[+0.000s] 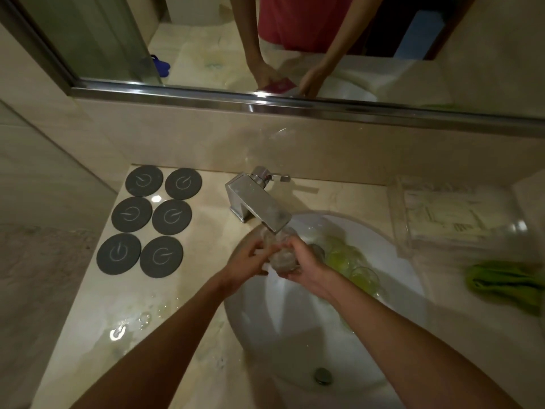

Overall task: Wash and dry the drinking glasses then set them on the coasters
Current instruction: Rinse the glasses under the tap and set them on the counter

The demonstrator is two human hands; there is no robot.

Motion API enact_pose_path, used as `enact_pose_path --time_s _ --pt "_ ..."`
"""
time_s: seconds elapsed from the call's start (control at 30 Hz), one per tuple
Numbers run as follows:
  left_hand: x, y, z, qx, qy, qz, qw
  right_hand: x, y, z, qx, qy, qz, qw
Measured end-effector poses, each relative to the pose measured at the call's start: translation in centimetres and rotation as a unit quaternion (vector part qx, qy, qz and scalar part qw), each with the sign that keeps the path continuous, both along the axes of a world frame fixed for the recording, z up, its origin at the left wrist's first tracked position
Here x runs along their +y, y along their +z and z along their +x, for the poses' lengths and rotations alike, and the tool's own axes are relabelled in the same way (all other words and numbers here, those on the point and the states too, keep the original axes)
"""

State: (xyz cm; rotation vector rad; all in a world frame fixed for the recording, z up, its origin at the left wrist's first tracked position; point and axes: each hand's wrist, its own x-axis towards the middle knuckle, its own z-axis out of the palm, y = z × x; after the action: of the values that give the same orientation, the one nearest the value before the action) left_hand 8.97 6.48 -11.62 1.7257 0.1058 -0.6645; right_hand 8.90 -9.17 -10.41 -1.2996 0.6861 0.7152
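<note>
Over the sink (392,249), under the faucet (259,203): glass (281,256) between left hand (246,262) and right hand (303,265), both grips grasping it.

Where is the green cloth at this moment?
In the head view, the green cloth lies on the counter at the far right, beside the sink and just in front of the clear tray.
</note>
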Motion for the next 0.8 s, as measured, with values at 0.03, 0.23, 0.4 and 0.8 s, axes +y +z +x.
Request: enact_pose_path --time_s 0.03,0.23,0.4,0.8 --pt "0.0 -0.3 -0.4 -0.022 -0.015 -0.019 0.999 -0.1 0.2 0.0 0.020 -0.016 0.044 0.999" --pt "-0.7 -0.2 -0.6 -0.058 0.029 -0.067 0.996 0.2 0.8 -0.1 0.107 -0.010 0.126 0.986" --pt "-0.7 -0.6 0.2 -0.050 0.033 -0.057 0.997 -0.7 1.3 0.1 0.103 -0.033 0.109 0.988" --pt "-1.7 0.9 3.8 0.081 -0.224 0.293 0.926 -0.2 -0.9 -0.1 0.083 0.002 0.042 0.996"
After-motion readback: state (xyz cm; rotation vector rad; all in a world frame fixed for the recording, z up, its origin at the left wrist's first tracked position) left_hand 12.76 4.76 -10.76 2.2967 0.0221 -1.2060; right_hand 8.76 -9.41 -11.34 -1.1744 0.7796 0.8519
